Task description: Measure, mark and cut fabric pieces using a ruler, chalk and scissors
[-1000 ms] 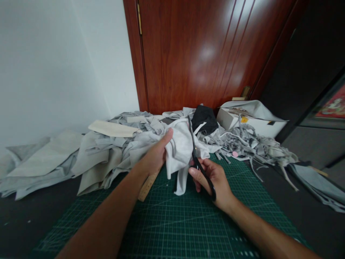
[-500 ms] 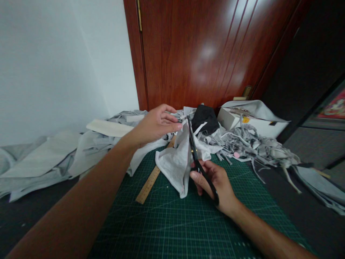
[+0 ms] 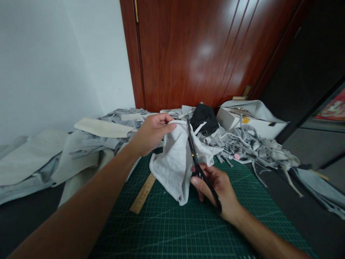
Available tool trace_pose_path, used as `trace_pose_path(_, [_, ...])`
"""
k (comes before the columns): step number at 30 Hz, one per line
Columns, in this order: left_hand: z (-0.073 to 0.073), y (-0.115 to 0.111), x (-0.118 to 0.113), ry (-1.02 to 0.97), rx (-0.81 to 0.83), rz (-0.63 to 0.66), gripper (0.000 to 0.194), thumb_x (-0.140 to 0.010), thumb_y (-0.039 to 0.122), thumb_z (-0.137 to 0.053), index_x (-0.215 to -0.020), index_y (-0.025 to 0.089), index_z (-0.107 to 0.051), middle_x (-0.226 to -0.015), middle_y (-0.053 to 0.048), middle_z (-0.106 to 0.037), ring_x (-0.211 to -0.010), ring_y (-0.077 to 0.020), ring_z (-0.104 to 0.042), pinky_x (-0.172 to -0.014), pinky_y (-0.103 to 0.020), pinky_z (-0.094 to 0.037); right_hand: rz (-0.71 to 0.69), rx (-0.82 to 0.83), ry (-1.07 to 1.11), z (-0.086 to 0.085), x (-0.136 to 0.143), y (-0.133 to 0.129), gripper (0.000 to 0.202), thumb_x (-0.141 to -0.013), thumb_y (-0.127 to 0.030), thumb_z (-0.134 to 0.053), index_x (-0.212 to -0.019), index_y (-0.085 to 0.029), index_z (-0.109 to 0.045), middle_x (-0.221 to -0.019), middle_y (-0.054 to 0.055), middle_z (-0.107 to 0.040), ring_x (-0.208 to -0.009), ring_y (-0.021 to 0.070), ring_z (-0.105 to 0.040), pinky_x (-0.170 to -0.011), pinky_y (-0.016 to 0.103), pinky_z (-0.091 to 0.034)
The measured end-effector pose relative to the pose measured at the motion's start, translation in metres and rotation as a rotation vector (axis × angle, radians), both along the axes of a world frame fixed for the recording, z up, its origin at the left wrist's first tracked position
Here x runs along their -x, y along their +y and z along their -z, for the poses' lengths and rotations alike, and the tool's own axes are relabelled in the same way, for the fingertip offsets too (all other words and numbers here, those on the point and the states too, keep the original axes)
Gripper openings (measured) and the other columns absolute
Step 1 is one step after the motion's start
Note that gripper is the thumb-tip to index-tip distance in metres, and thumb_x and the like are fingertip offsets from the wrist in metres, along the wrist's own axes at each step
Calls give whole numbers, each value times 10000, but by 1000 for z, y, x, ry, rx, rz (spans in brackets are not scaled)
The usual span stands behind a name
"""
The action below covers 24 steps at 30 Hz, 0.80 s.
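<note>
My left hand (image 3: 154,135) pinches the top edge of a white piece of cloth (image 3: 172,163), which hangs in folds down to the green cutting mat (image 3: 167,233). Black-handled scissors (image 3: 194,154) are in my right hand (image 3: 215,185), fingers around the handles. Their blades point up and away from me, lying against the cloth; whether fabric is between them I cannot tell. Left of the cloth lies a wooden ruler (image 3: 142,194) on the mat, its far end hidden beneath the fabric.
Grey and white fabric pieces (image 3: 105,128) are heaped along the left and back. A black cloth bundle (image 3: 205,118) sits behind the scissors. To the right are a white box (image 3: 253,124), tangled grey fabric strips (image 3: 256,147) and a pink round piece (image 3: 237,156). A red-brown door (image 3: 185,54) stands behind.
My left hand has closed on the cloth's top edge, where before its fingers were apart beside it. The cloth is now spread wider to the left. The scissors stay in my right hand.
</note>
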<state>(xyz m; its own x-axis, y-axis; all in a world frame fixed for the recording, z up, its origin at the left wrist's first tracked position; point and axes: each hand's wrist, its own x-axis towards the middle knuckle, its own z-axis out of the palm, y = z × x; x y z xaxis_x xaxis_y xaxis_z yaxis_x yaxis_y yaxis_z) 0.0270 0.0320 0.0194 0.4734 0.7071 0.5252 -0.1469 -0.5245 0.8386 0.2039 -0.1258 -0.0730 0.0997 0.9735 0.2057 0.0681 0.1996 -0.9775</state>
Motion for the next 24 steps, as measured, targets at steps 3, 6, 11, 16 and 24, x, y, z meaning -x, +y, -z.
trace_pose_path(3, [7, -4, -6, -46, -49, -90, 210, -804, 206, -739, -998, 169, -665, -844, -17, -705, -673, -133, -627, -602, -242, -461, -17, -6, -9, 1, 1, 0, 488, -753, -545, -871, -954, -161, -646, -595, -71, -517, -428, 76, -456, -393, 199, -410])
trace_pose_path(6, [10, -10, -12, -58, -149, -162, 202, -799, 184, -735, -987, 177, -660, -842, -8, -691, -698, -136, -629, -607, -236, -457, -39, -15, -21, 3, 1, -1, 452, -782, -527, -856, -950, -162, -648, -588, -71, -516, -427, 73, -450, -396, 193, -401])
trace_pose_path(11, [12, -12, -16, -47, -298, -279, 59, -877, 233, -687, -867, 177, -672, -826, -11, -696, -759, -155, -629, -682, -259, -475, -45, -4, -16, 6, 1, -2, 428, -763, -471, -885, -946, -169, -643, -608, -69, -531, -438, 77, -471, -407, 193, -408])
trace_pose_path(16, [15, -11, -16, 9, -333, -375, 204, -965, 327, -603, -819, 192, -652, -743, 6, -662, -679, -152, -570, -621, -267, -420, -61, 21, -1, 7, 2, -3, 434, -733, -431, -912, -956, -174, -642, -617, -70, -543, -451, 84, -481, -414, 193, -413])
trace_pose_path(24, [17, -11, -17, 12, -293, -467, 541, -1031, 483, -482, -565, 224, -391, -545, 35, -336, -541, -130, -336, -507, -295, -251, -85, 27, 2, 8, 3, -4, 404, -737, -413, -909, -879, -184, -609, -619, -69, -541, -450, 78, -471, -413, 189, -392])
